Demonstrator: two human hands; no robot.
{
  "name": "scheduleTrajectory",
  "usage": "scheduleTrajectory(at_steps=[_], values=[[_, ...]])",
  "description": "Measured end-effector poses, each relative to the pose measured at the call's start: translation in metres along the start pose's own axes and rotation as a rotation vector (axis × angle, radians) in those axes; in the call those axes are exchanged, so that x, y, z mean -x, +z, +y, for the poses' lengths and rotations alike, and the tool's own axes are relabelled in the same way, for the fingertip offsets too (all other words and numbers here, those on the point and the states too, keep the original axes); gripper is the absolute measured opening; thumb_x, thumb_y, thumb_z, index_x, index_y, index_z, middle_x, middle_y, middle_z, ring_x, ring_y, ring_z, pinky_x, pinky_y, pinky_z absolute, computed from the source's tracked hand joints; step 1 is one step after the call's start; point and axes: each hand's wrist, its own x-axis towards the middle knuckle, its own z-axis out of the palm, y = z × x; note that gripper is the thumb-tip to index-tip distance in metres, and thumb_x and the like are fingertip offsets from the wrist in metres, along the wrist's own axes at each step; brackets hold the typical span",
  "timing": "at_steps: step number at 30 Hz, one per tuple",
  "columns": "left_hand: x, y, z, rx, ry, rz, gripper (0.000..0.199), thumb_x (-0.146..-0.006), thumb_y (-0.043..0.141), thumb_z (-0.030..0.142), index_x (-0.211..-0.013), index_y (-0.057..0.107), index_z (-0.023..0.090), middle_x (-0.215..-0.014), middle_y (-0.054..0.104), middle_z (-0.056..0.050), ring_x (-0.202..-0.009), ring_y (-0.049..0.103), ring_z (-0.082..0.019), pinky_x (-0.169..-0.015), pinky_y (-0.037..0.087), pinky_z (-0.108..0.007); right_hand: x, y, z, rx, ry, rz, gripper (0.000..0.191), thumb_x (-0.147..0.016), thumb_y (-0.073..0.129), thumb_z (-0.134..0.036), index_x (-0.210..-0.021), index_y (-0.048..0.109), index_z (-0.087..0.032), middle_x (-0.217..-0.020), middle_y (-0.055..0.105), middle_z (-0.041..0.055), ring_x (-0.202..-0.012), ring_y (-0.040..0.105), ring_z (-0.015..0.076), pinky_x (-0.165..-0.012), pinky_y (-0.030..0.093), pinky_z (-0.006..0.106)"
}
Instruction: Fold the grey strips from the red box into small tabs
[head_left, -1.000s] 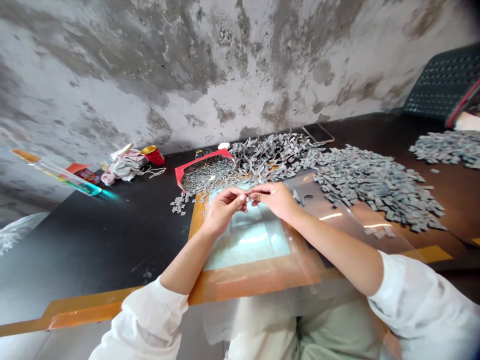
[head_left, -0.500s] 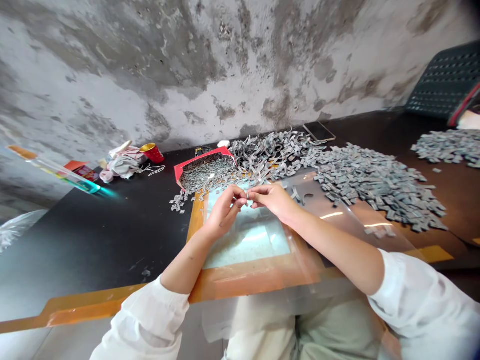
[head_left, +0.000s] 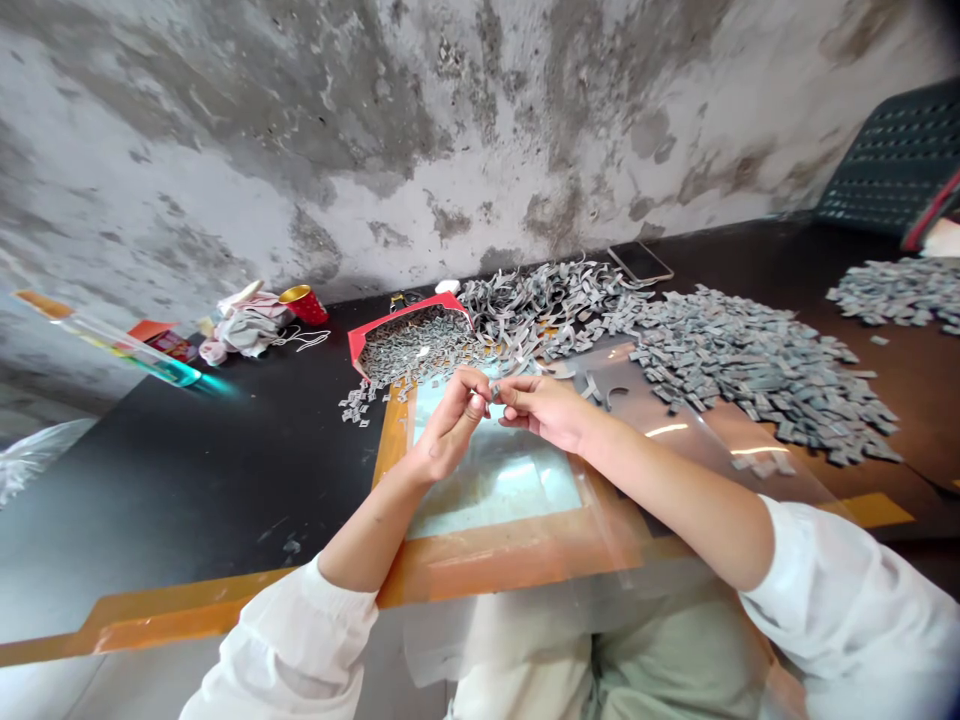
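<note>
My left hand (head_left: pixel 454 425) and my right hand (head_left: pixel 546 408) meet fingertip to fingertip above a pale, glossy sheet (head_left: pixel 495 490) on the table. Pinched between them is a small grey piece (head_left: pixel 493 394), mostly covered by the fingers. Just beyond the hands, a red-edged box (head_left: pixel 360 345) lies with many tiny grey pieces (head_left: pixel 409 345) in it and spilling out. Curved grey strips (head_left: pixel 555 300) are heaped to its right, and a wide pile of short grey pieces (head_left: pixel 757 365) spreads farther right.
A phone (head_left: pixel 641 262) lies by the wall. At the left are a red cup (head_left: pixel 306 304), crumpled cloth (head_left: pixel 249 325) and a red packet (head_left: pixel 161 340). A dark perforated basket (head_left: pixel 885 165) and another grey pile (head_left: pixel 900 292) are at the far right.
The fingers of both hands have shifted slightly around the small piece, and my right hand has moved a little to the right. More of the grey piece shows between the fingertips.
</note>
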Motion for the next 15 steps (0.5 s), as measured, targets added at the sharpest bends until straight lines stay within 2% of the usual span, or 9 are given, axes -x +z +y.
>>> scheduleTrajectory(at_steps=[3,7,12,15], values=[[-0.001,0.002,0.001,-0.026,-0.007,0.040,0.018,-0.096,0.040,0.036,-0.088,0.045,0.021,-0.088,0.042,-0.003,-0.078,0.046,-0.015,-0.074,0.042,-0.031,-0.002,0.000,0.003,0.055,-0.023,0.012,0.025,-0.058,0.084,-0.033,-0.075,0.074,-0.018,-0.074,0.068,-0.0009,-0.053,0.054,0.0040,-0.065,0.056,0.022],[-0.002,0.004,-0.001,-0.025,-0.086,0.134,0.018,-0.098,0.036,0.035,-0.088,0.043,0.021,-0.088,0.043,-0.002,-0.073,0.046,-0.013,-0.071,0.041,-0.030,-0.002,0.002,0.003,0.216,-0.186,0.083,0.023,-0.062,0.082,-0.033,-0.079,0.075,-0.020,-0.076,0.071,0.0002,-0.054,0.058,0.0064,-0.064,0.055,0.023],[-0.002,0.001,-0.003,-0.161,-0.074,0.117,0.018,-0.098,0.037,0.033,-0.088,0.044,0.020,-0.086,0.043,-0.002,-0.076,0.045,-0.014,-0.073,0.039,-0.030,0.007,0.006,-0.006,0.537,-0.420,0.144,0.023,-0.068,0.076,-0.035,-0.085,0.076,-0.019,-0.073,0.072,0.0019,-0.055,0.063,0.0111,-0.060,0.052,0.025],[-0.003,-0.003,-0.002,-0.220,-0.041,0.079,0.016,-0.097,0.037,0.031,-0.089,0.044,0.020,-0.087,0.043,-0.003,-0.077,0.044,-0.014,-0.072,0.038,-0.030,0.011,0.007,-0.009,0.661,-0.498,0.167,0.021,-0.071,0.073,-0.035,-0.085,0.077,-0.020,-0.073,0.073,0.0024,-0.055,0.064,0.0131,-0.061,0.052,0.027]])
